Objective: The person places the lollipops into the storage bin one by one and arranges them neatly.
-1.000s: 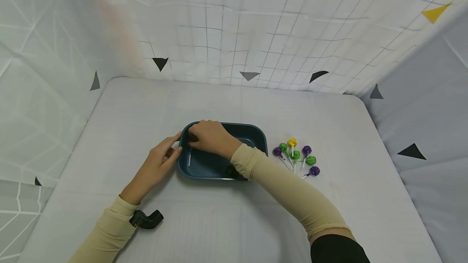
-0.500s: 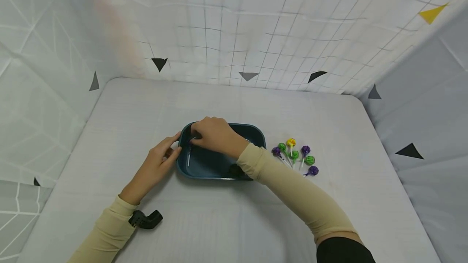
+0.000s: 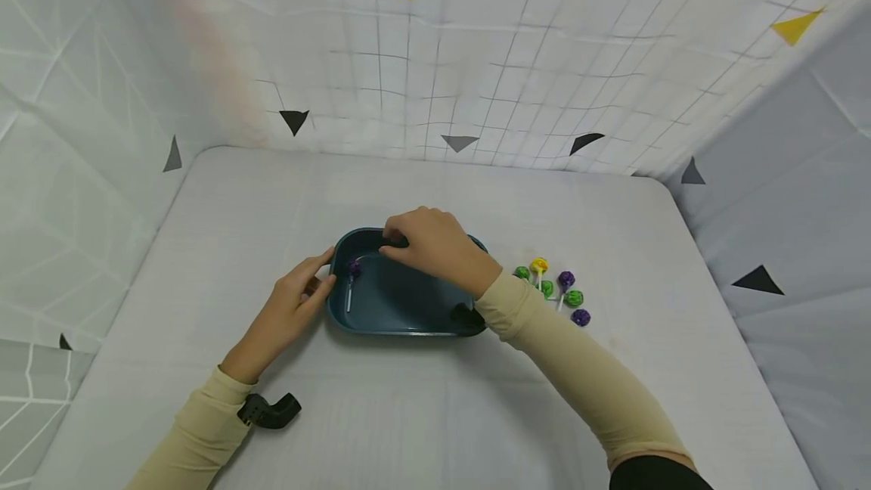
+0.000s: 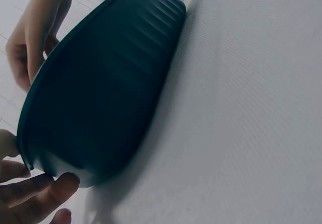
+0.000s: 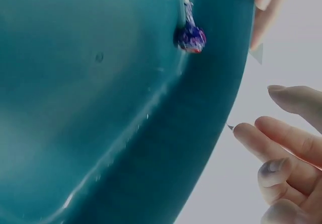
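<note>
A dark teal rectangular tray (image 3: 401,301) sits on the white-covered table. Inside its left end lies a purple-wrapped lollipop (image 3: 353,271), its white stick pointing toward the person; the right wrist view shows the same lollipop (image 5: 190,38) close to the wall. My left hand (image 3: 296,301) touches the tray's left end, with fingertips (image 4: 66,183) against the outer wall. Over the far side of the tray hovers my right hand (image 3: 442,248), its thumb and fingers apart and loosely bent, holding nothing.
Right of the tray, partly behind the right sleeve, lie several lollipops: a yellow one (image 3: 539,265), green ones (image 3: 574,299) and purple ones (image 3: 581,317). A black wrist device (image 3: 268,410) sticks out from the left sleeve. White sheeting (image 3: 476,59) rises behind the table.
My right hand has let go of the purple lollipop and moved up and right from the tray's left end, uncovering it. My left hand has stayed at the tray's end.
</note>
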A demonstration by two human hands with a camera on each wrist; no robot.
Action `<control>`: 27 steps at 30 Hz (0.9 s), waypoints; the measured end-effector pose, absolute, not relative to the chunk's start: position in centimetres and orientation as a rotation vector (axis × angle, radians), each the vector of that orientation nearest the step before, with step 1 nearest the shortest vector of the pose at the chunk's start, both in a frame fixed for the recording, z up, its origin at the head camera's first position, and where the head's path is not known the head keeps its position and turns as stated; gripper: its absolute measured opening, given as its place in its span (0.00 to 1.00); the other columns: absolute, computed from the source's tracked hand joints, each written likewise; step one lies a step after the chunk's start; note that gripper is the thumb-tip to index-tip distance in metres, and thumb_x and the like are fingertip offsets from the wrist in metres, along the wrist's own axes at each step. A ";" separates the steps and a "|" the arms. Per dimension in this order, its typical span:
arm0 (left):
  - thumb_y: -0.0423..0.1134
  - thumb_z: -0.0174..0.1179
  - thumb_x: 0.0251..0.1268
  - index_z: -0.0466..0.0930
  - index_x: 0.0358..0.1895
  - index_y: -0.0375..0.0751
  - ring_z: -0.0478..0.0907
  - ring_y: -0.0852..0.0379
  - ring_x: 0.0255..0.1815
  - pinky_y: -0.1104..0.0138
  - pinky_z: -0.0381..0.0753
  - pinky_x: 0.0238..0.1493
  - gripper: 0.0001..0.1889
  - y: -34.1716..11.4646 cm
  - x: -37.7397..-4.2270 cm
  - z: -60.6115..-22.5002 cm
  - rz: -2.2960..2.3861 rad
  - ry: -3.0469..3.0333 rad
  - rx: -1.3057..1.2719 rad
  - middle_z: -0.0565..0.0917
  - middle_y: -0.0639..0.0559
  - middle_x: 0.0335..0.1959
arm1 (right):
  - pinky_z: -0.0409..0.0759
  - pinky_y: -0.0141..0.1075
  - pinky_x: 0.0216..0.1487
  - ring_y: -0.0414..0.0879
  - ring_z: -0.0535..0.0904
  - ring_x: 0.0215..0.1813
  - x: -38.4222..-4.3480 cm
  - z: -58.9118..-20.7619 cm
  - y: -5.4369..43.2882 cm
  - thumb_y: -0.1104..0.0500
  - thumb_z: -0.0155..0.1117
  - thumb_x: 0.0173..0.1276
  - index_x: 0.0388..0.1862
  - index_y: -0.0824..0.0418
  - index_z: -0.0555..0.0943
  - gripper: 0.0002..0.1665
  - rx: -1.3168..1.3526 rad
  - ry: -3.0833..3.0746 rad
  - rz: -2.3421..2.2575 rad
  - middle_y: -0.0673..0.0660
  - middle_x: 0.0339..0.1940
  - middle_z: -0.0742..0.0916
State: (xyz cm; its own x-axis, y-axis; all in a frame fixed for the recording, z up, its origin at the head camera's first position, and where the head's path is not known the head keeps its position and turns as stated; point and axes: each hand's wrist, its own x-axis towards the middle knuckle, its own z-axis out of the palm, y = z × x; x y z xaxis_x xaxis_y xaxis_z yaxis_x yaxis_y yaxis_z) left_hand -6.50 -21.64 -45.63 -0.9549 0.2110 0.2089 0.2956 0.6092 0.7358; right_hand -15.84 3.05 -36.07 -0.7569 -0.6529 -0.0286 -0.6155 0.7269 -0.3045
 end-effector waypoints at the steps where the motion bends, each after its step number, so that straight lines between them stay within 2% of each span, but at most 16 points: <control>1: 0.35 0.56 0.80 0.66 0.77 0.34 0.82 0.54 0.39 0.64 0.82 0.42 0.27 -21.6 -6.5 -45.7 -1.273 -2.730 -0.427 0.84 0.39 0.57 | 0.85 0.40 0.44 0.43 0.87 0.47 -15.8 -35.9 3.4 0.46 0.70 0.72 0.51 0.52 0.89 0.16 -1.016 2.803 -0.431 0.47 0.44 0.92; 15: 0.35 0.55 0.80 0.65 0.78 0.34 0.82 0.53 0.39 0.65 0.81 0.40 0.27 -21.6 -6.4 -45.5 -1.268 -2.732 -0.446 0.83 0.38 0.57 | 0.84 0.46 0.52 0.49 0.87 0.52 -15.7 -34.9 8.6 0.46 0.68 0.74 0.51 0.52 0.89 0.15 -0.921 2.867 -0.501 0.47 0.46 0.93; 22: 0.35 0.54 0.81 0.65 0.78 0.34 0.82 0.55 0.38 0.66 0.81 0.40 0.27 -21.4 -6.4 -45.4 -1.273 -2.726 -0.452 0.84 0.40 0.56 | 0.81 0.41 0.39 0.45 0.83 0.38 -15.5 -34.5 11.7 0.46 0.68 0.74 0.53 0.52 0.89 0.16 -0.817 2.925 -0.537 0.48 0.46 0.93; 27: 0.35 0.54 0.81 0.65 0.78 0.33 0.82 0.54 0.39 0.66 0.81 0.40 0.27 -21.5 -6.3 -45.5 -1.267 -2.717 -0.451 0.83 0.39 0.57 | 0.75 0.38 0.32 0.45 0.79 0.33 -15.2 -34.4 13.7 0.46 0.68 0.73 0.52 0.52 0.89 0.16 -0.759 2.963 -0.581 0.49 0.46 0.93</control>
